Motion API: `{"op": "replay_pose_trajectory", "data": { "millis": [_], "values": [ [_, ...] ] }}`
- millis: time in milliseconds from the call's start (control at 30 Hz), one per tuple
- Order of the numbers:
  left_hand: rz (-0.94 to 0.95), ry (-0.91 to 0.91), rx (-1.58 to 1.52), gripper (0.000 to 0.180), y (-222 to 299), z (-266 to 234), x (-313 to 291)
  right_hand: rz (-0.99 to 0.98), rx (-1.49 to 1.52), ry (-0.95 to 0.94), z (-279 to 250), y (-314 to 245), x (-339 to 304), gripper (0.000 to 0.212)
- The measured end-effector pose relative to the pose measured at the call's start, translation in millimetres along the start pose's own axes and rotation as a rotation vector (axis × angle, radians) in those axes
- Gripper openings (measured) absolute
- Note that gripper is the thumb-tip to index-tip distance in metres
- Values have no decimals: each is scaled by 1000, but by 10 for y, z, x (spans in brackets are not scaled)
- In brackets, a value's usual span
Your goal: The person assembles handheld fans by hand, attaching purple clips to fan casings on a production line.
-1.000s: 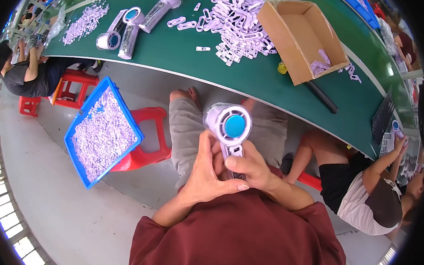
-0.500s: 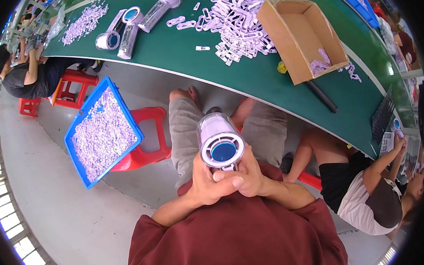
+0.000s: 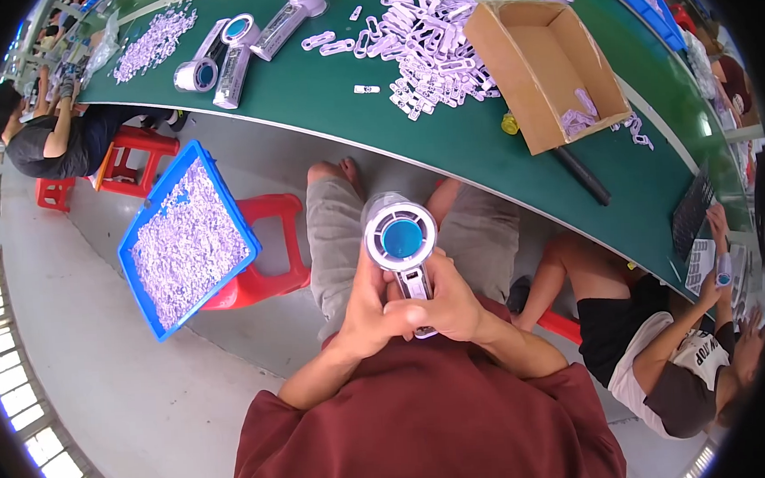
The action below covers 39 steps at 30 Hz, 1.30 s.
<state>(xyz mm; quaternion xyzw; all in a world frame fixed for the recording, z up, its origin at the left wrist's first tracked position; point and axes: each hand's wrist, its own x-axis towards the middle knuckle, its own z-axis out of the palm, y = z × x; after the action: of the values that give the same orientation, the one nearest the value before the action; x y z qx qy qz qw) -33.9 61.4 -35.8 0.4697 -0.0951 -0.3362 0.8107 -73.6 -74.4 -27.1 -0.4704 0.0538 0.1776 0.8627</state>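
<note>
Both hands are wrapped round a lilac handheld device [image 3: 402, 234] held in front of my chest. Its round end, a pale ring with a blue centre, faces up, and the handle runs down between my palms. My left hand [image 3: 365, 313] closes on the handle from the left, and my right hand [image 3: 455, 300] closes on it from the right. The thumbs lie across the handle's lower part. Fingers behind the handle are hidden.
Beyond my knees, the green table [image 3: 306, 96] carries similar devices [image 3: 233, 65], a heap of lilac oblong parts [image 3: 433, 54], a cardboard box [image 3: 521, 76] and a black rod [image 3: 582, 176]. At left, a blue tray [image 3: 147, 290] of small pieces rests on a red stool [image 3: 292, 244]. A co-worker [image 3: 666, 371] sits at right.
The device has tilted in my hands, so its round end faces up more squarely and more of the handle shows. The co-worker at right has moved their arms and holds a similar device lower.
</note>
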Motion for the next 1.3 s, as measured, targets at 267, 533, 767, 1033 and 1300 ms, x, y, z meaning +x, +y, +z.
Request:
{"op": "replay_pose_trajectory", "data": {
  "millis": [267,533,767,1033,1300],
  "values": [
    [55,16,21,91,115,-81,76,73,49,-90,66,-81,-11,49],
    [47,109,18,59,128,-68,13,15,-16,-71,106,-62,-31,47],
    [-54,-45,-112,72,120,-217,85,-41,-68,-58,107,-27,-57,42],
    [64,-33,-95,98,48,-191,92,-21,-71,-71,-13,-56,-33,37],
    [140,-15,-139,95,81,-157,122,133,-22,-108,-113,-84,-47,36]
  ]
}}
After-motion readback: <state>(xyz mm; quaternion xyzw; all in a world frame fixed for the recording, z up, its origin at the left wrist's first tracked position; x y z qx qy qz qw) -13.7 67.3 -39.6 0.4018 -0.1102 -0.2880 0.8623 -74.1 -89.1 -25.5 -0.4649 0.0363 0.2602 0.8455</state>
